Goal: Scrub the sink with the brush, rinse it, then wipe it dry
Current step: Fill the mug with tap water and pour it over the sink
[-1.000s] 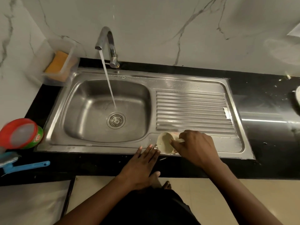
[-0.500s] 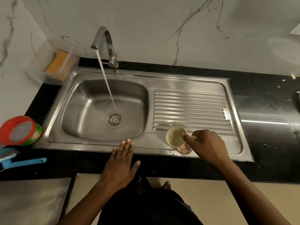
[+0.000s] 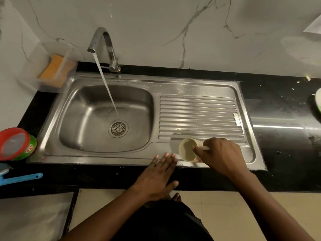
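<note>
The steel sink (image 3: 90, 153) has a basin on the left and a ribbed drainboard (image 3: 199, 117) on the right. Water runs from the tap (image 3: 104, 42) into the basin near the drain (image 3: 118, 128). My right hand (image 3: 220, 155) grips a cream mug (image 3: 186, 150) by its handle, tilted with its mouth toward the left, over the front of the drainboard. My left hand (image 3: 156, 176) lies flat, fingers straight, on the counter's front edge just left of the mug. The blue brush (image 3: 19, 177) lies on the counter at the far left.
A red-lidded green tub (image 3: 16, 144) stands left of the sink. An orange sponge sits in a clear holder (image 3: 53, 68) at the back left. The black counter (image 3: 281, 136) runs right, with a white dish (image 3: 317, 101) at its edge. Marble wall behind.
My right hand has kept the mug over the drainboard front, tilting it. My left hand slid left along the counter edge, then back right toward the mug. Water keeps running.
</note>
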